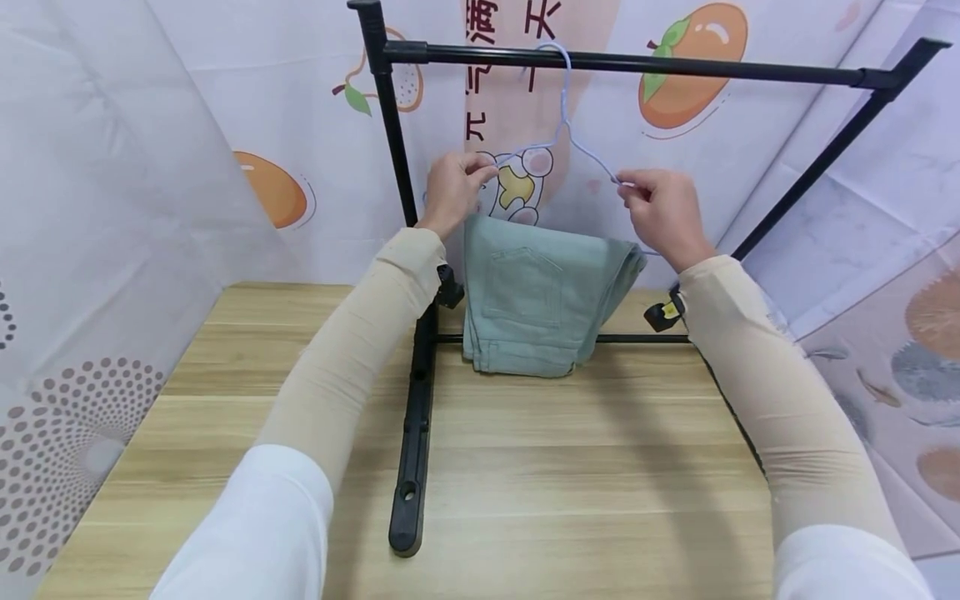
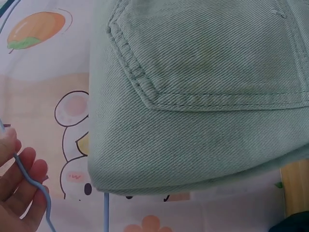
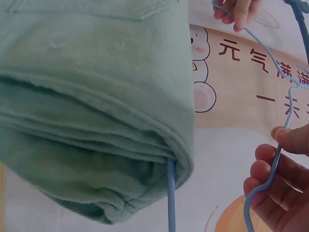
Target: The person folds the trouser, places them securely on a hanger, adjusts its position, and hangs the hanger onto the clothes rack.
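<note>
A light blue wire hanger [image 1: 564,100] has its hook over the black top bar of a rack. Folded pale green jeans [image 1: 536,292] hang over the hanger's lower bar, a back pocket facing me. My left hand [image 1: 454,190] pinches the hanger's left shoulder between thumb and fingers. On the opposite shoulder, my right hand [image 1: 663,208] grips the wire the same way. In the right wrist view the hanger's lower bar [image 3: 171,193] comes out of the folded layers, and the right hand's fingers [image 3: 263,169] curl around the wire.
The black rack [image 1: 622,62] stands on a wooden table [image 1: 570,467], its left foot [image 1: 408,500] reaching toward me. Black clamps [image 1: 663,315] are near both wrists. Behind hangs a white printed curtain [image 1: 300,100] with fruit pictures.
</note>
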The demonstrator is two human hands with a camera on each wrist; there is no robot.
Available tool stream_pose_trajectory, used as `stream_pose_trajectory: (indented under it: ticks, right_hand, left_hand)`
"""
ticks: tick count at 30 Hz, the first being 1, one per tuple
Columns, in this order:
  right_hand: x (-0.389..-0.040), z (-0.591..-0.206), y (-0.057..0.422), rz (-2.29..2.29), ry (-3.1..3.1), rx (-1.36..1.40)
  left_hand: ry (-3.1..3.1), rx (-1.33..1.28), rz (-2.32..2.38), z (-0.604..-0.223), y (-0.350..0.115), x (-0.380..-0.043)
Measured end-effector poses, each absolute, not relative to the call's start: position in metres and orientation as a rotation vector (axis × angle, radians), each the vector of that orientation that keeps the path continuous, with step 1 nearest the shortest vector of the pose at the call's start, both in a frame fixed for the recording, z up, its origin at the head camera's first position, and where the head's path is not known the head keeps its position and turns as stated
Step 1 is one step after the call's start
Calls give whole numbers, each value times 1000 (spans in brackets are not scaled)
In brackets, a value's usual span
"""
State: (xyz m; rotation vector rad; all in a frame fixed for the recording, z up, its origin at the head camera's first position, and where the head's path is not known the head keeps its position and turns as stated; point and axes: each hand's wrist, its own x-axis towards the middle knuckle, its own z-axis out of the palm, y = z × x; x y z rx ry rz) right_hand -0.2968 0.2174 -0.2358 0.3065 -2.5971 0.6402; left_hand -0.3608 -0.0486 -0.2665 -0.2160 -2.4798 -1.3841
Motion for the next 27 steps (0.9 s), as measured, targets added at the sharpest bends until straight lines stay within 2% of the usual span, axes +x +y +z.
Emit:
stream_pose_trajectory:
  ticks: [11,27]
  right_hand:
    - [-283,-240,217,593,-2553,295]
    - [-262,-249,207,639,-2495,407]
  left_hand:
    - [-2678,-368,-1039,-271,-53,-361]
    - [-2694,-396,-1077,-272,-76,-342]
